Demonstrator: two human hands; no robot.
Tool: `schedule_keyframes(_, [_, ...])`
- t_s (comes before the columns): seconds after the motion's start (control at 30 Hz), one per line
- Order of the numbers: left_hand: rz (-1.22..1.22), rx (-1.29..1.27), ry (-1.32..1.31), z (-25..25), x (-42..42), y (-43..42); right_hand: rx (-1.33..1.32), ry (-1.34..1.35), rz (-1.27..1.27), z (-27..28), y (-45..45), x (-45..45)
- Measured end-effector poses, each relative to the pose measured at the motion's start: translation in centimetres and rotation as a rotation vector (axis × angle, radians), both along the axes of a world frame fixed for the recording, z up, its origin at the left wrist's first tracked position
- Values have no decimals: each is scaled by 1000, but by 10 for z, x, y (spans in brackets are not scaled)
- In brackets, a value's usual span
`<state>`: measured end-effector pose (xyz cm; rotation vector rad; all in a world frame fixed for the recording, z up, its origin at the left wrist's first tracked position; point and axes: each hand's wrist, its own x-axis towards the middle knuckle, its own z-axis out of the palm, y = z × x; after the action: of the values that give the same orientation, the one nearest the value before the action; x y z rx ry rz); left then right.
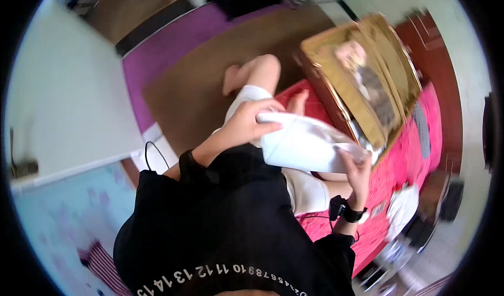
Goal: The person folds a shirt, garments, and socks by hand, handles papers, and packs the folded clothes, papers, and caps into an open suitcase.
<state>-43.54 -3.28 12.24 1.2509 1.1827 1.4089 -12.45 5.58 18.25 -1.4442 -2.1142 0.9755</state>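
A folded white cloth [302, 143] is stretched between my two hands above my lap. My left hand [255, 121] grips its left end, with the thumb on top of the fabric. At the cloth's right end my right hand [358, 171] pinches the edge. White shorts [304, 191] show beneath the cloth. An open brown suitcase [328, 94] lies just beyond my right hand, with pink and dark clothes [375, 88] inside, blurred.
The suitcase rests on a bed with a pink cover [386, 191], where a white garment [403, 206] and a striped grey cloth [421, 130] also lie. A white panel [73, 96] stands at the left. Brown flooring [184, 96] lies ahead.
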Motion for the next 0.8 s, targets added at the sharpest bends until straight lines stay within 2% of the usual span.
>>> schedule_keyframes(0.03, [32, -119, -318, -1, -11, -13, -130, 154, -58, 15, 4, -26])
schedule_keyframes(0.1, [73, -240, -525, -9, -31, -32, -71, 271, 48, 27, 16, -71])
schedule_keyframes(0.17, [121, -233, -604, -19, -34, -50, -138, 257, -1, 29, 20, -110])
schedule_keyframes(0.2, [42, -265, -587, -33, -37, -57, -169, 216, 66, 22, 27, -122])
schedule_keyframes(0.23, [132, -402, -535, -29, -37, -64, -167, 171, 138, 15, 31, -135])
schedule_keyframes(0.3, [252, -223, -521, -56, -33, -74, -164, 82, 270, 4, 31, -166])
schedule_keyframes(0.33, [306, -223, -547, -60, -35, -76, -171, 40, 366, 9, 31, -180])
schedule_keyframes(0.43, [443, -200, -573, -67, -45, -85, -59, -44, 399, 1, 31, -211])
schedule_keyframes(0.47, [489, -169, -545, -71, -51, -86, -184, -90, 370, 9, 27, -222])
schedule_keyframes(0.53, [561, -87, -561, -75, -74, -74, -224, 30, 286, 2, 28, -247])
schedule_keyframes(0.63, [436, -207, -906, -55, -98, -72, -234, 279, 185, -7, 29, -251])
schedule_keyframes(0.67, [452, -192, -899, -53, -102, -71, -236, 331, 177, -10, 29, -254])
schedule_keyframes(0.77, [551, -124, -1087, -61, -105, -73, -221, 448, 24, -16, 18, -261])
schedule_keyframes(0.8, [511, -65, -1203, -56, -107, -81, -175, 488, -19, -22, 14, -264])
